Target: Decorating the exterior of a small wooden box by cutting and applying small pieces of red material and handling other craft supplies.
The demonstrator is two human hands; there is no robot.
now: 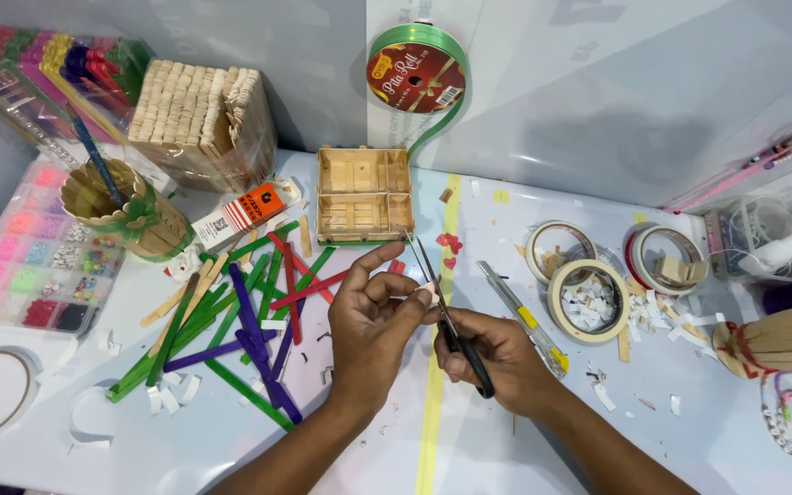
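Observation:
My right hand [497, 356] grips black-handled scissors [446, 316], their open blades pointing up toward a small wooden stick box [364, 195]. My left hand [373, 321] pinches a small pale scrap [429, 291] against the blades, fingertips right beside the metal. Both hands hover over the white table, just right of a heap of coloured craft sticks [240, 321] in green, purple and red.
A stick-built cup [121, 209] with a blue tool, a block of plain sticks [202, 115], a bead tray [34, 252], a green ribbon spool [416, 78], tape rolls [587, 298], a utility knife [524, 316] and paper scraps surround the hands.

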